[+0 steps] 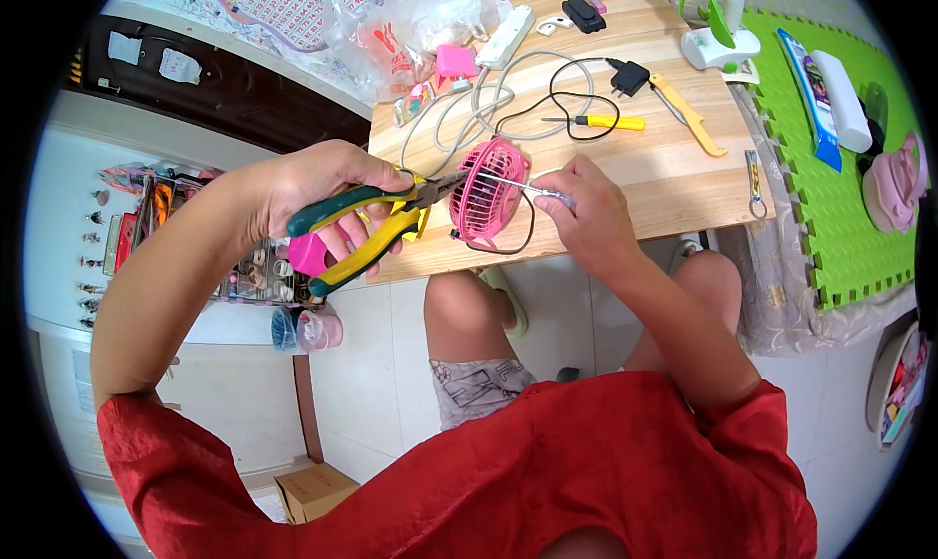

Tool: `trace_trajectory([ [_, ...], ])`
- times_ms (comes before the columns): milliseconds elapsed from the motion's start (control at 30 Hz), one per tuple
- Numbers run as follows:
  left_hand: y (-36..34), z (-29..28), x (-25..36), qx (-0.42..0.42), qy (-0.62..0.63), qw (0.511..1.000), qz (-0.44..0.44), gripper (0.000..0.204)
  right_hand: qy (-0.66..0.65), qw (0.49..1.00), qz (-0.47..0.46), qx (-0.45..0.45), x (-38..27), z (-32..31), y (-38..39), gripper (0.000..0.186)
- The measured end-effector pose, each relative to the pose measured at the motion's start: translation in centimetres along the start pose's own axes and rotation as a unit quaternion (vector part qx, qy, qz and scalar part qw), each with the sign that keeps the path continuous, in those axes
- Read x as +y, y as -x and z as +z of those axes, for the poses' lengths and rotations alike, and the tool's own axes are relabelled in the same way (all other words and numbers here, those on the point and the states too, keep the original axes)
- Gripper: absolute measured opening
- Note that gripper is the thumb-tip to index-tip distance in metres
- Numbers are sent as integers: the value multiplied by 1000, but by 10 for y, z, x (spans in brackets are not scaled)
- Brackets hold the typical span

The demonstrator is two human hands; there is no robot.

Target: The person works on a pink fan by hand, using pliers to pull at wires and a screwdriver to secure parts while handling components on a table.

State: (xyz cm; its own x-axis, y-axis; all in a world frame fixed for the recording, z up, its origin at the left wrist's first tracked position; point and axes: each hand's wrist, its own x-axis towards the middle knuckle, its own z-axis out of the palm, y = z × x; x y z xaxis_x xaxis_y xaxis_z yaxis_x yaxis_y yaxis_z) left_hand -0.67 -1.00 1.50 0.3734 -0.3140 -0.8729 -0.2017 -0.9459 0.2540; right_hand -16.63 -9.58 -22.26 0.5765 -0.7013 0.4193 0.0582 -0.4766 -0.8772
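Observation:
A small pink fan (500,217) with a round slatted cage stands at the near edge of the wooden table, its black cord beside it. My left hand (318,180) grips pliers (363,256) with green and yellow handles. Their jaws are at the left side of the cage; whether they bite on anything is hard to see. In my right hand (594,212) is a screwdriver (508,181) with a pale, see-through handle. Its thin metal shaft points left, the tip at the cage's front. Something yellow behind the pliers is partly hidden by my left hand.
Across the wooden table (586,193) lie a yellow-handled screwdriver (611,122), a black plug adapter (630,78), a yellow-handled tool (696,119), a white power strip (505,37) and a looped grey cable. Plastic bags (410,21) crowd the back left; a green fan (721,41) stands at the far right.

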Motion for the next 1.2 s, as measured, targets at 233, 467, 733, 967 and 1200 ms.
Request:
trace_trajectory([
  [233,-1,-2,-2,4,6,1000,9,39,-9,1000,-16,18,-2,2,3,13],
  [467,-3,-3,-2,-8,9,1000,15,40,-14,1000,6,6,0,1,5,14],
  [733,-1,0,0,-12,15,1000,10,39,-4,999,44,-10,4,3,6,18],
  [967,1,2,1,-6,10,1000,9,39,10,1000,28,0,8,5,8,20],
  [1200,0,3,2,0,14,1000,1,40,5,1000,12,16,8,5,10,19],
])
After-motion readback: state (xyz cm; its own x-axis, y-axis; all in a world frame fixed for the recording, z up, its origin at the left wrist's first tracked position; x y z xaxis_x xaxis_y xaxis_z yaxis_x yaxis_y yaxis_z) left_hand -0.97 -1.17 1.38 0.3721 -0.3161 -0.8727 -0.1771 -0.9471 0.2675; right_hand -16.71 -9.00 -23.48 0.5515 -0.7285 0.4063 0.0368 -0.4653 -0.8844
